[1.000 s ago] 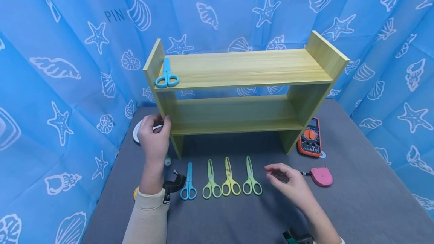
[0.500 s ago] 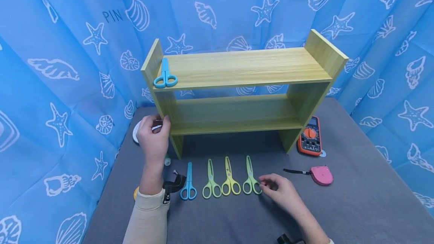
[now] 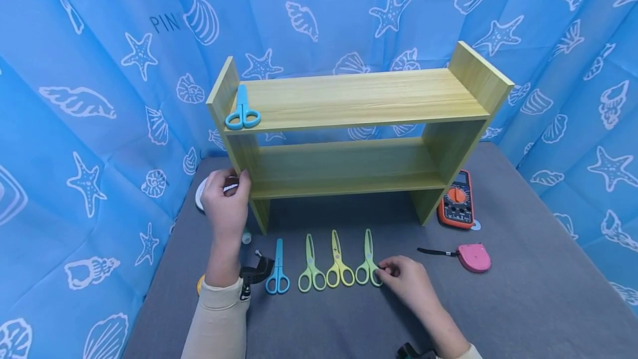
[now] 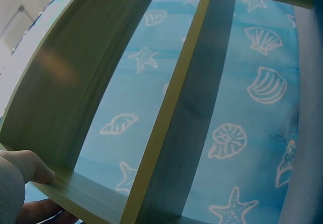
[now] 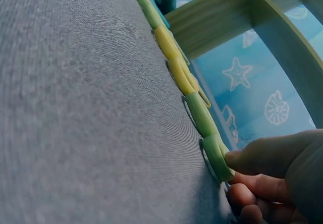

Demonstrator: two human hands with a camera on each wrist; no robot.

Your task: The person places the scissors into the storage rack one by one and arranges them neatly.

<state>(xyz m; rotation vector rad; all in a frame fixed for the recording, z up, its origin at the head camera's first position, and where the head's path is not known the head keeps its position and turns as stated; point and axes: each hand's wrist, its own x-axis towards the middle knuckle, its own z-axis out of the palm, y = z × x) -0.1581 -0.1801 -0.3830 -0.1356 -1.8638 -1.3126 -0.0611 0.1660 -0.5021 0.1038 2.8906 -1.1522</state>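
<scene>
My left hand (image 3: 226, 201) grips the left side panel of a two-tier wooden shelf (image 3: 349, 121); in the left wrist view its thumb (image 4: 33, 167) lies on the panel edge, with fingers behind. My right hand (image 3: 408, 281) pinches the right handle loop of the rightmost green scissors (image 3: 368, 262), which lie flat on the table. In the right wrist view the thumb touches that green loop (image 5: 216, 156). Left of them lie yellow scissors (image 3: 338, 265), another green pair (image 3: 310, 267) and blue scissors (image 3: 278, 270). Light-blue scissors (image 3: 242, 109) rest at the top board's left end.
An orange multimeter (image 3: 457, 204) lies by the shelf's right leg. A pink tape measure (image 3: 473, 258) with a black strap lies in front of it. A white round item (image 3: 200, 195) is partly hidden behind my left hand. A patterned blue curtain (image 3: 109, 143) surrounds the grey table (image 3: 319, 326).
My right hand has moved left from beside the tape measure strap to the rightmost green scissors and taken hold of their handle. These scissors have shifted slightly. My left hand has stayed on the panel.
</scene>
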